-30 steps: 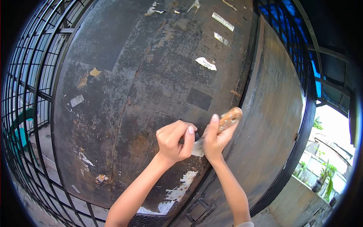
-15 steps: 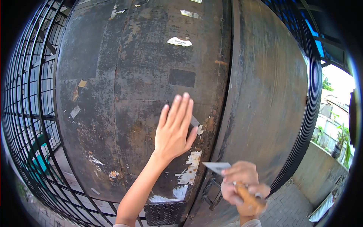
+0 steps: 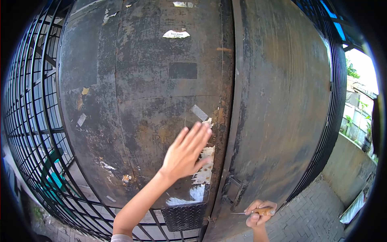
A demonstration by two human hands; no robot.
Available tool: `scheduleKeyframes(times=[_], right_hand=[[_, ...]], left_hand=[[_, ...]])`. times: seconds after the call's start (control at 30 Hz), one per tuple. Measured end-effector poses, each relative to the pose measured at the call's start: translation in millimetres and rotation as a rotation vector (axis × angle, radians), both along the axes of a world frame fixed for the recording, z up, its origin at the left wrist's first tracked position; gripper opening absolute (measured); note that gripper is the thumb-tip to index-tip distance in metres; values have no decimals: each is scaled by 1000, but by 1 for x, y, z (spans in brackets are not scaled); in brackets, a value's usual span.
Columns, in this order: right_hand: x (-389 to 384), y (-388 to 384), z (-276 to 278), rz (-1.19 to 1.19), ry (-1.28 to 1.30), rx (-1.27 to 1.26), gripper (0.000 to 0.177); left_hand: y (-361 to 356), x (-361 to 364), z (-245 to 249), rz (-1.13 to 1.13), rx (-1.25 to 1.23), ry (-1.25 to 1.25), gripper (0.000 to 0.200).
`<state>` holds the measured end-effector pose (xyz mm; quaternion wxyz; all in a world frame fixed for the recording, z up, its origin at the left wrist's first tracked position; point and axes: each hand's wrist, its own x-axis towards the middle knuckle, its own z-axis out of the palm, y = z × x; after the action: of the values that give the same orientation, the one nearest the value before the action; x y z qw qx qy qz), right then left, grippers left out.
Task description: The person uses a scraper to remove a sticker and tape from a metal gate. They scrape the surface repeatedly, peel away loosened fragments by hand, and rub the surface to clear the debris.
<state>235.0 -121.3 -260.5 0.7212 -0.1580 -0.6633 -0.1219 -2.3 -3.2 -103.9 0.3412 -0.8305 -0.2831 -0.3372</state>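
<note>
My left hand [image 3: 186, 155] lies spread against the dark metal door [image 3: 149, 88], its fingers over the upper end of a strip of torn white paper [image 3: 203, 173]. Just above the fingertips is a grey tape piece [image 3: 199, 112]. Lower right, my right hand [image 3: 260, 213] is closed around the orange-brown handle of a scraper [image 3: 266, 211]. The scraper's thin blade points left, seen nearly edge-on, below the door's latch [image 3: 234, 190]. Part of the handle is hidden by the fingers.
Black bars [image 3: 36, 101] stand at the left, with a green chair [image 3: 55, 177] behind them. A textured black plate [image 3: 183, 218] sits below the door's paper remnants. Grey paving [image 3: 310, 213] and a low wall [image 3: 354, 161] lie at the right.
My left hand has moved down relative to the door, uncovering the grey tape piece. My right hand has lowered with the scraper, whose blade has turned from broadside to nearly edge-on. The view has shifted.
</note>
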Motion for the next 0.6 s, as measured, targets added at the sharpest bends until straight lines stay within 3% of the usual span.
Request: scheduleKeyframes(times=[0.07,0.13,0.27,0.4,0.53,0.6], right_hand=[[7,-10,-10,-5,68,-152,34],[9,-18,-17,-16,195,-252,33],[31,-26,-48,-24,374,-439,30],[46,-43,-60,-217,495,-699,25],[76,-60,-76,-401,286,-1006,16],[81,-71,-68,-506,120,-1073,19]], left_hand=[[-2,-2,21,112,106,-20,70],[-2,3,19,53,87,2,68],[2,10,-13,25,53,179,68],[4,12,-38,-9,30,329,68],[15,5,-31,54,134,463,69],[15,3,-10,115,151,327,71]])
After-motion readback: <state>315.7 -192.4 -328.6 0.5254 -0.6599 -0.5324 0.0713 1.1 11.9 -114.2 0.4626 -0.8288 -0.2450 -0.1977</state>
